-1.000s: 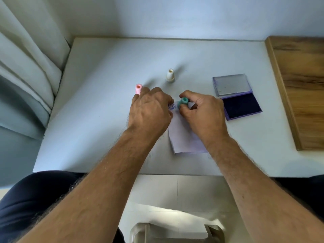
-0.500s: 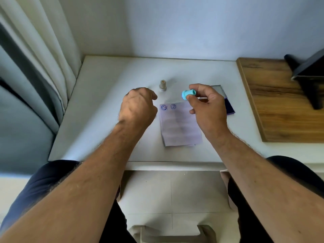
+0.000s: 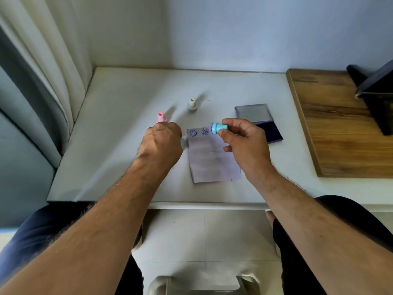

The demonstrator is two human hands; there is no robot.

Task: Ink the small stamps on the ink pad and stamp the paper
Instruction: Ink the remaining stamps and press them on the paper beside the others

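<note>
Right hand pinches teal stamp between thumb and fingers, lifted sideways above paper's top right corner, inked purple face pointing left. Two blue smiley prints on the paper's top edge. Left hand curled beside paper; whether it holds anything cannot be told. Ink pad open, partly hidden behind right hand.

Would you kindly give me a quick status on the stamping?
Right hand pinches teal stamp above paper. Left hand curled beside paper, contents hidden. Two smiley prints down. Ink pad open, unobstructed.
</note>
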